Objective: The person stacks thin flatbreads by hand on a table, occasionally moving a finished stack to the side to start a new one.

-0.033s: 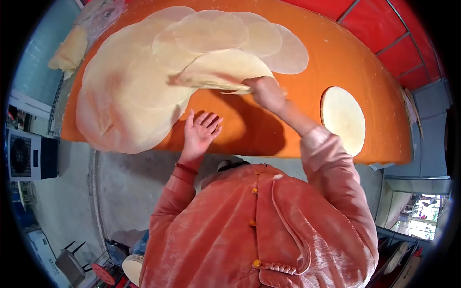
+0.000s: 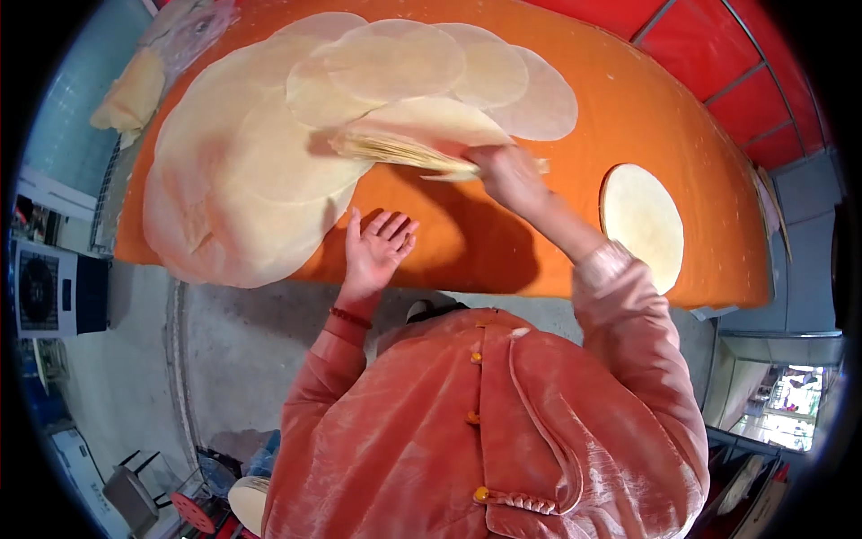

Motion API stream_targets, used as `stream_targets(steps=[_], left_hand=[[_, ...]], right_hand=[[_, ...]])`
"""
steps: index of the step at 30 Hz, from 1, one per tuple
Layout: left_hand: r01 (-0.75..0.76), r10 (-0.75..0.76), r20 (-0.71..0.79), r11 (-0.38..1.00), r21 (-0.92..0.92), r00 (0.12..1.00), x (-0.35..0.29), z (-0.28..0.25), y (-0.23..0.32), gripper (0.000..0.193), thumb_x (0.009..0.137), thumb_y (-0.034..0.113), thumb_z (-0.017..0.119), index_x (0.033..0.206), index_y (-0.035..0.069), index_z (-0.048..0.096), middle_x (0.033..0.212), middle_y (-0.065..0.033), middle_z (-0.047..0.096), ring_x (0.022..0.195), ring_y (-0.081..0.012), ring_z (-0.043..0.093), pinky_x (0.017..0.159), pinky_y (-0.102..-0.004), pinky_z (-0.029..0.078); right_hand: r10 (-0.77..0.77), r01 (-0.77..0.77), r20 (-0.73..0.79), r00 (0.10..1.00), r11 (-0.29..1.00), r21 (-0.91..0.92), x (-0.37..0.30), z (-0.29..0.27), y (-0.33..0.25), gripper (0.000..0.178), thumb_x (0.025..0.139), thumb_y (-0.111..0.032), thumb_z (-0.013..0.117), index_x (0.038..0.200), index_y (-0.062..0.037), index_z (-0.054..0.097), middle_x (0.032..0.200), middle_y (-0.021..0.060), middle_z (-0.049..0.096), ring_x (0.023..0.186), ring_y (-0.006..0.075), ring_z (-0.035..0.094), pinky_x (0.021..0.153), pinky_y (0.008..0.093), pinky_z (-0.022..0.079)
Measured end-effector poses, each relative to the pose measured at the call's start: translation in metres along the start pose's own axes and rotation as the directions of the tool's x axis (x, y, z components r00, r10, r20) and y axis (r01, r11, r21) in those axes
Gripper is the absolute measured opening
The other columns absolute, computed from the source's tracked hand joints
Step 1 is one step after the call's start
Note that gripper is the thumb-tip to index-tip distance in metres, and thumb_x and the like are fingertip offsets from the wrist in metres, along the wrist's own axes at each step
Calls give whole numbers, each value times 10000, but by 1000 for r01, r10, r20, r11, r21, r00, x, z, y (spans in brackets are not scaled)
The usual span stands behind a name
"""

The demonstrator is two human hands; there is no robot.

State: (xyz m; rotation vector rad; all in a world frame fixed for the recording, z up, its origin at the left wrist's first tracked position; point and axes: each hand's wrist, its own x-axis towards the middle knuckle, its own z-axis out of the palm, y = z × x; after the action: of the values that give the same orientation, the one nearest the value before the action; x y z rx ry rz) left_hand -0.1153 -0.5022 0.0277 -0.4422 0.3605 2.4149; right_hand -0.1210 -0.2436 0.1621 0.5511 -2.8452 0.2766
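Since the earlier frame, the right hand shifts slightly toward the right end of the orange table, and the held stack of sheets tilts so that its layered edge shows more clearly. Position of the left hand is nearly unchanged.

Right hand: pinches the right end of the held stack of sheets; the fingertips are partly hidden, so their exact placement cannot be told. The stack is raised over the middle of the table, layered edge facing the table's near side. Its individual sheets are thin, round and pale yellow.

Left hand: palm up, fingers spread, nothing held. It is positioned above the near edge of the table, left of the table's middle, apart from the stack. A red bracelet encircles the wrist.

Surrounding items: a broad spread of overlapping sheets covers the left part of the table. Further overlapping discs extend along its far side. One separate round stack lies on the right part, at the near edge. Red panels stand beyond the table's far right side.
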Motion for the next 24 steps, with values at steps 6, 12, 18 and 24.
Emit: stream_targets(steps=[6, 12, 18, 24], left_hand=[[72, -17, 376, 988, -134, 926, -5, 7, -40, 734, 910, 625, 344, 1408, 86, 345, 1472, -145, 319, 1358, -322, 287, 1119, -519, 190], [-15, -7, 317, 998, 66, 948, 5, -24, -52, 549, 1011, 404, 207, 1452, 77, 219, 1490, -132, 284, 1361, -302, 287, 1126, -445, 222], [-37, 13, 131, 982, 183, 991, 0, -8, -54, 510, 1013, 342, 266, 1423, 39, 270, 1450, -135, 345, 1321, -285, 357, 1092, -437, 299], [-139, 125, 60, 912, 386, 990, 12, -32, -48, 268, 948, 94, 388, 1189, 25, 482, 1179, -112, 561, 1026, -227, 583, 792, -347, 516]], right_hand=[[-177, 176, -22, 984, 983, -51, -122, 33, -3, 416, 718, -10, 543, 1128, -48, 601, 1101, 132, 627, 1029, 278, 610, 871, 368, 508], [83, -2, 432, 898, 983, -184, -151, 57, -16, 696, 754, -277, 668, 1363, -64, 406, 1430, 130, 353, 1304, 310, 362, 1049, 460, 318], [129, -212, 226, 966, 892, 398, -86, 57, -70, 856, 783, -472, 652, 1448, -100, 262, 1451, 188, 330, 1337, 359, 322, 1072, 447, 302], [287, -303, 133, 949, 944, 126, -62, 101, -98, 676, 765, -287, 662, 1332, -27, 401, 1313, 222, 468, 1211, 362, 472, 942, 438, 439]])
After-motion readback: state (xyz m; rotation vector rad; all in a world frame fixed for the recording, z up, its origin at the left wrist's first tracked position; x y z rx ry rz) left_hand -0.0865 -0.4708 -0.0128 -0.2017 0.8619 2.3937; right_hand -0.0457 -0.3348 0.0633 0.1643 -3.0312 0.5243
